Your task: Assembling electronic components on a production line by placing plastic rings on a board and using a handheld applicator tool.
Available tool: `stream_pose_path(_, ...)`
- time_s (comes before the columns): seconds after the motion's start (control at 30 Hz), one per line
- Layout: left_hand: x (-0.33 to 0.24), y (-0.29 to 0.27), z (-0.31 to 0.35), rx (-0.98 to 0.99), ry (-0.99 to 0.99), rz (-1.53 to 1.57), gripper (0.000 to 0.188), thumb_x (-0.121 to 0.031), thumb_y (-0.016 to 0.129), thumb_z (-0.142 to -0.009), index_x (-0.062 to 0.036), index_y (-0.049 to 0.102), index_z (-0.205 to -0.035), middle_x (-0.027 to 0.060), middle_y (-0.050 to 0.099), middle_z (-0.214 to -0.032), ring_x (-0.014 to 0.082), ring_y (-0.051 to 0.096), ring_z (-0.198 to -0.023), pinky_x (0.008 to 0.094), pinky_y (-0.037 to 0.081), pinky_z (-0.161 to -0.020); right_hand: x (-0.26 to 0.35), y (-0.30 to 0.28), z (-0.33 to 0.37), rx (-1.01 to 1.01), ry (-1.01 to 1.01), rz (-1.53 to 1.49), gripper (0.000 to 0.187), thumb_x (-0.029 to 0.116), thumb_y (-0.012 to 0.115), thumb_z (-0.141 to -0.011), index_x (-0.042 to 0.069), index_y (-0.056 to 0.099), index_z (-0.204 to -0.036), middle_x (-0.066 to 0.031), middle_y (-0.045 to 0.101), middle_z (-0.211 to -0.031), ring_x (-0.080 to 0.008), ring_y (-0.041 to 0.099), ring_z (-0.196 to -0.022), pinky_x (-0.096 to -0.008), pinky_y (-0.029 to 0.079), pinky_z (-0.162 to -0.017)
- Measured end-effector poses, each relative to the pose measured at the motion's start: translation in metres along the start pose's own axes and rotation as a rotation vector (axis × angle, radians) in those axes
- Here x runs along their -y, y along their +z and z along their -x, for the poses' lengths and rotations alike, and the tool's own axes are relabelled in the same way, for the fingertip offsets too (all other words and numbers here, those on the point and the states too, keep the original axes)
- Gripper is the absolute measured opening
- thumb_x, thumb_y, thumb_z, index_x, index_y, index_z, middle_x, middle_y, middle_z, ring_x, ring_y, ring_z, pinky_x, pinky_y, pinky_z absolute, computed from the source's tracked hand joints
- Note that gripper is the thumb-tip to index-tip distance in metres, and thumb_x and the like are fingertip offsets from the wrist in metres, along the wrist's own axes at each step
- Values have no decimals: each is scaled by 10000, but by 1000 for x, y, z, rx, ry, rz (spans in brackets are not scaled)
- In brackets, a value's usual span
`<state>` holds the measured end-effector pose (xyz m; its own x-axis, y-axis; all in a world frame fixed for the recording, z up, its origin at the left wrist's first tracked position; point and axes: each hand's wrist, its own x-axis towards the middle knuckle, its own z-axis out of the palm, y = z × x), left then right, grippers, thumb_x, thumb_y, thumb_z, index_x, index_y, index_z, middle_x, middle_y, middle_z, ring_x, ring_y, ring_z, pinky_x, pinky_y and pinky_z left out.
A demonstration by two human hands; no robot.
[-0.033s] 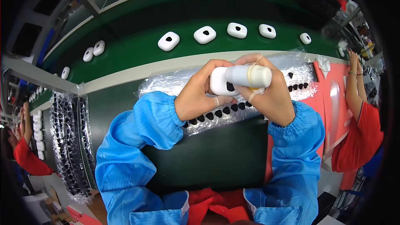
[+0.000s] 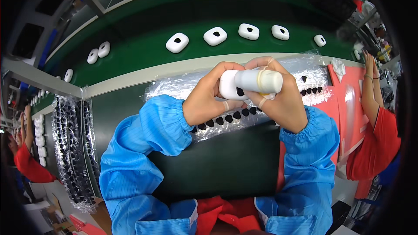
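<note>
My left hand point(image 2: 208, 93) is closed around a white rounded case point(image 2: 227, 83) with a black patch. A whitish cylindrical bottle point(image 2: 252, 79) with a cream end is gripped in my right hand point(image 2: 285, 98). The bottle lies across the right part of the case and hides some of it; whether they touch, I cannot tell. Finger bands show on both hands. Under my hands a clear plastic sheet point(image 2: 167, 88) stretches over the bench, carrying a row of small black pieces point(image 2: 219, 121).
Beyond the bench runs a green conveyor belt point(image 2: 143, 56) with several white cases point(image 2: 177, 42) spaced along it. Bundled plastic strips point(image 2: 65, 148) with black pieces lie left. A red-pink mat point(image 2: 344, 122) is on the right. Co-workers' arms point(image 2: 370, 91) reach in at both sides.
The white cases on the belt have shifted very slightly to the right. My hands keep nearly the same pose, still on the case and the bottle.
</note>
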<state>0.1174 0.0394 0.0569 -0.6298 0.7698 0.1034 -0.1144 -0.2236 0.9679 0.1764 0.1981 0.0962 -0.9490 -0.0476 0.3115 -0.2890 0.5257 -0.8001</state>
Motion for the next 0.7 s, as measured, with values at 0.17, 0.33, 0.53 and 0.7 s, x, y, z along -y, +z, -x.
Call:
stream_pose_path(0.17, -3, -5, 4, 35, 70, -214, 527, 63, 629, -695, -75, 379, -1137, 67, 459, -1065, 192, 517, -986, 296, 512, -755, -2, 4, -1, 38, -19, 22, 257, -59, 650, -639, 7, 503, -841, -76, 541, -980, -168, 565, -854, -287, 477, -727)
stream_pose_path(0.33, -6, -8, 4, -40, -63, -102, 494, 15, 633, -713, -81, 391, -1133, 68, 485, -1022, 168, 533, -913, 265, 506, -632, 0, 7, 1, -56, -5, -30, 352, -21, 674, -652, 12, 487, -948, -100, 541, -980, -182, 552, -908, -296, 461, -763)
stream_pose_path(0.53, -3, -14, 5, -43, -77, -53, 440, 12, 611, -733, -67, 395, -1108, 65, 524, -920, 129, 554, -769, 244, 480, -560, 3, 9, 9, 108, -143, 184, 378, 78, 667, -717, 15, 496, -1049, -139, 603, -888, -244, 615, -830, -285, 468, -713)
stream_pose_path(0.7, 2, -16, 6, -72, -109, -131, 416, 7, 626, -719, -67, 419, -1072, 53, 542, -855, 122, 561, -704, 241, 470, -555, 0, 4, 0, 161, -34, 82, 358, 65, 667, -707, 33, 512, -1028, -105, 613, -851, -204, 614, -793, -278, 464, -695)
